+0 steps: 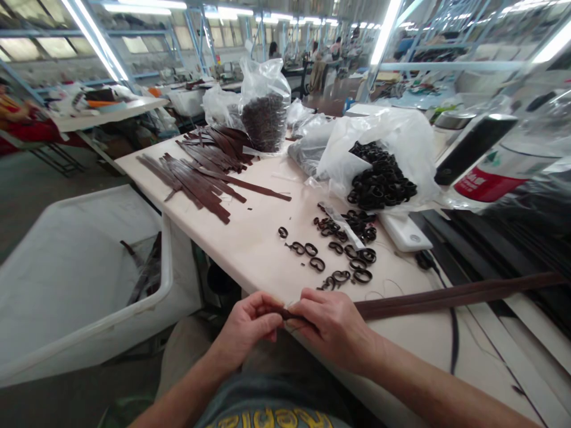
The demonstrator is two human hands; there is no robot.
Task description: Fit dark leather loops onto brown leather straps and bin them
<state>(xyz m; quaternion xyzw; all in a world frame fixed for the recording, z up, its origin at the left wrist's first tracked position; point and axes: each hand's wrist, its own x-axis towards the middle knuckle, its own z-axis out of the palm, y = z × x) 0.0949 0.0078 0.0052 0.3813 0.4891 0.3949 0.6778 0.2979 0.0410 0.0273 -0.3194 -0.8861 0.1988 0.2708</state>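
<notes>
A long dark brown strap (414,300), leather-like, runs from the right side of the table to the near edge, where both my hands pinch its end. My left hand (252,324) is closed on the tip between thumb and fingers. Close beside it, my right hand (332,324) grips the same strap, with pale thread ends showing between the hands. Fingers cover most of the strap's end. Small black loops (316,264) lie scattered on the table just beyond my hands, some of them in a heap.
More brown straps (196,178) lie at the table's far left, beside a plastic bag (266,116) of dark pieces. Another bag (332,157) spills black loops. A white device (405,232), dark strips (473,238) and a bottle (495,172) occupy the right. A white bin (167,255) stands left.
</notes>
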